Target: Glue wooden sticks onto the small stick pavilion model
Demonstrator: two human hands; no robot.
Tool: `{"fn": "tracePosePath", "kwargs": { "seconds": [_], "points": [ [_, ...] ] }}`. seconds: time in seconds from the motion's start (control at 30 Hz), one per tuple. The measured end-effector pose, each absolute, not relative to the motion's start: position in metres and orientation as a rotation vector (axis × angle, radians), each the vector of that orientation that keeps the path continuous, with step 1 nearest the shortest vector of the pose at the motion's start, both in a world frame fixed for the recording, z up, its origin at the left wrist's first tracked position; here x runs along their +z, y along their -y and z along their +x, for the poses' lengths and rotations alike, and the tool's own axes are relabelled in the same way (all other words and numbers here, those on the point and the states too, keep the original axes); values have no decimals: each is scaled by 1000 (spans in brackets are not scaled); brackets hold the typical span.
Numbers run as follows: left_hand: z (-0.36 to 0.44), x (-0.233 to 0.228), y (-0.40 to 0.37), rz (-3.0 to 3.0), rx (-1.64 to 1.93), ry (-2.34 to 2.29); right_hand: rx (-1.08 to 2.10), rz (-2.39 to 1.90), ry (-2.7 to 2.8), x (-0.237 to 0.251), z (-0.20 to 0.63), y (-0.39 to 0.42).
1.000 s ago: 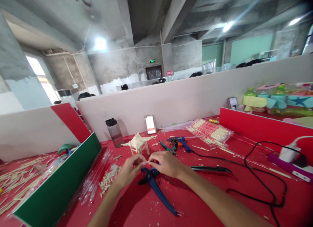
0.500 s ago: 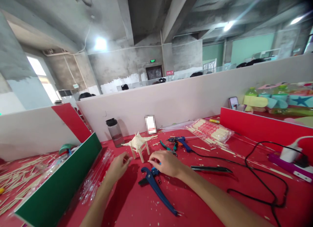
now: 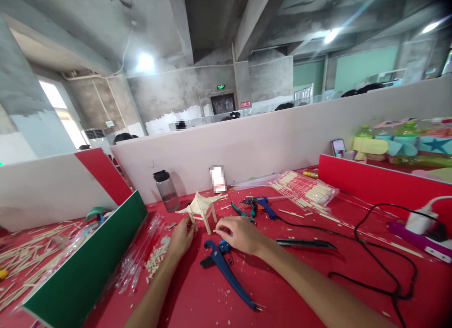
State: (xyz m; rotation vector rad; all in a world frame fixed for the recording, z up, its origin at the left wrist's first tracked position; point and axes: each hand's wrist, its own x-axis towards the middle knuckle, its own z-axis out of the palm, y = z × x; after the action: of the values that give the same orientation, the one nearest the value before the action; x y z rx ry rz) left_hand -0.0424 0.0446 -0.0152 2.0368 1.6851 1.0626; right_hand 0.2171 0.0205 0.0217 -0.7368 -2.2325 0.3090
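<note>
A small pavilion model (image 3: 199,204) of pale wooden sticks, with a peaked roof on thin legs, stands on the red table. My left hand (image 3: 182,236) is closed at its left leg, the fingertips partly hidden. To its right, my right hand (image 3: 239,233) pinches a short, pale bit of stick whose end barely shows, close to the model's front leg. Just below that hand lies a blue pipe cutter (image 3: 226,269). Behind the hand are teal-handled pliers (image 3: 240,210) and a blue glue gun (image 3: 266,208).
A water bottle (image 3: 166,191) stands behind the model. Cut stick bits (image 3: 155,259) and clear plastic wrap (image 3: 136,255) lie left, beside a green divider (image 3: 88,262). Stick bundles (image 3: 307,189), a utility knife (image 3: 305,244), a black cable (image 3: 370,278) and a power strip (image 3: 420,243) are right.
My left hand has moved right to the model's leg, uncovering the pile of cut bits. The model has turned slightly and shifted a little right. My right hand has hardly moved.
</note>
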Motion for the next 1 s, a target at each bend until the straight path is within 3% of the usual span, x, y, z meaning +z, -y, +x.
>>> {"fn": "tracePosePath", "kwargs": {
  "seconds": [0.47, 1.0],
  "points": [
    [-27, -16, -39, 2101, 1035, -1420, 826, -694, 1821, 16, 208, -28],
    [-31, -20, -42, 2103, 1023, -1414, 805, -708, 1781, 11, 201, -38]
  ]
}}
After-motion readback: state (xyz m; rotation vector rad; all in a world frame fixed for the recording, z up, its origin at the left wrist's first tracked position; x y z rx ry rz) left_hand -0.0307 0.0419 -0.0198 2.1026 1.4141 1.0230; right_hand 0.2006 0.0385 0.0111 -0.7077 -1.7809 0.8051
